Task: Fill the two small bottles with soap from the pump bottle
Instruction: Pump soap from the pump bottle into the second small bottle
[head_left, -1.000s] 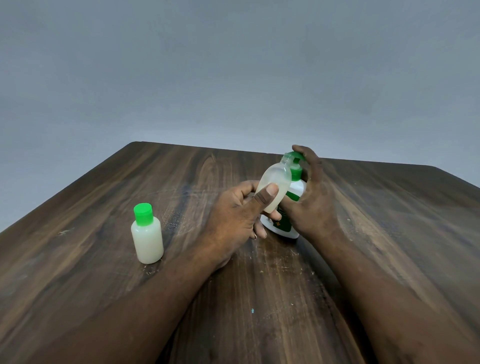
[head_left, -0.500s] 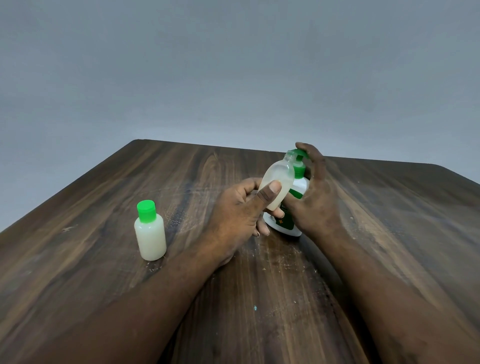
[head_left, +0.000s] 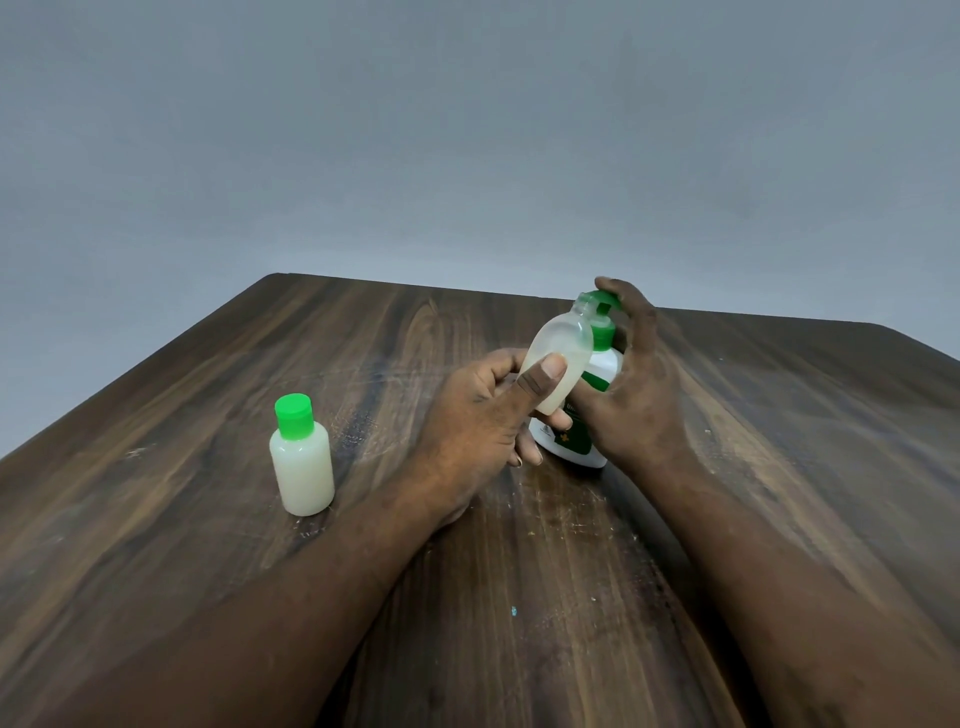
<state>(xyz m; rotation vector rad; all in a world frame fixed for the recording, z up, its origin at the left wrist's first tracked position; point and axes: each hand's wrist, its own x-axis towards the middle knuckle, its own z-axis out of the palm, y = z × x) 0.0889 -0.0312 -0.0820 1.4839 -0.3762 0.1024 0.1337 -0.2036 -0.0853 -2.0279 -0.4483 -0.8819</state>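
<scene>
Grey wall (head_left: 467, 130) behind, dark wooden bench (head_left: 519, 597) below, and we're right in the pumping. Left grip (head_left: 478, 415) is clamped round the uncapped small bottle (head_left: 563, 348), thumb across its front, holding it tilted in the air with its mouth tucked up at the spout of the pump head (head_left: 602, 299). Right grip (head_left: 639, 395) is wrapped round the pump bottle (head_left: 605, 371), which stands on the bench just behind, with a fingertip set on top of the pump head. Over on the left, well apart, the capped small bottle (head_left: 302, 467) stands upright, milky to the shoulder under its green cap (head_left: 293, 413). That one looks done. The held one looks only partly full, pale soap low in its body, so I'd call this the second fill, past halfway overall. To do it well: mouth right under the spout, full presses straight down, the big bottle braced so it doesn't rock, and the small one eased more upright as the level climbs. Whether the spout actually sits inside the mouth, I can't tell from here.
</scene>
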